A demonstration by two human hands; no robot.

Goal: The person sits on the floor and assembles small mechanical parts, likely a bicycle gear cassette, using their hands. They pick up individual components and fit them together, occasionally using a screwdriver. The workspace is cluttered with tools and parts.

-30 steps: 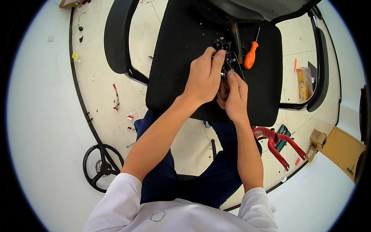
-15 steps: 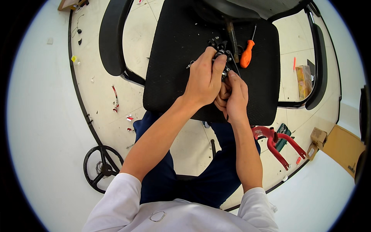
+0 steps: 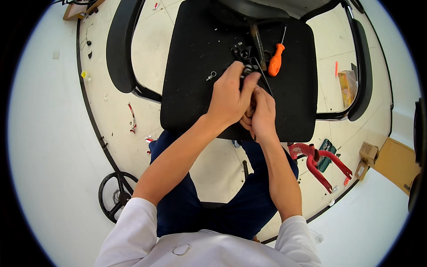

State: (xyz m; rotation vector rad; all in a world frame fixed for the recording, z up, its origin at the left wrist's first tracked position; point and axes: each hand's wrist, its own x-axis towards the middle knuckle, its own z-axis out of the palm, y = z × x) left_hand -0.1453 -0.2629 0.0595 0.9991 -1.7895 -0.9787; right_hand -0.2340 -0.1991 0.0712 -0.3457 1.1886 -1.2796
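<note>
Counted: two hands, left (image 3: 227,95) and right (image 3: 263,116); one dark metal part (image 3: 250,70) in left hand, over one black chair seat (image 3: 293,107); one small ringed fitting (image 3: 211,76) on seat, left of left hand; one cluster of dark parts (image 3: 241,50), too jumbled to count; one thin rod (image 3: 264,76); one orange-handled screwdriver (image 3: 276,60); one saddle (image 3: 242,11) with post (image 3: 257,44); one red fork (image 3: 304,150); one black wheel (image 3: 124,198); two armrests (image 3: 118,53).

Left hand curled, with thumb closed over dark metal part; right hand just beside, with thumb and fingers drawn together; cannot tell whether pinching anything.

Versus half a second ago: both hands drawn nearer front edge of seat; cluster more exposed; ringed fitting now in full view, apart from left hand.

Edges: front edge of seat beneath wrists; rod and post close at far side of hands; seat surface showing from ringed fitting to left edge, and from right hand to right edge; armrests well apart from hands.
</note>
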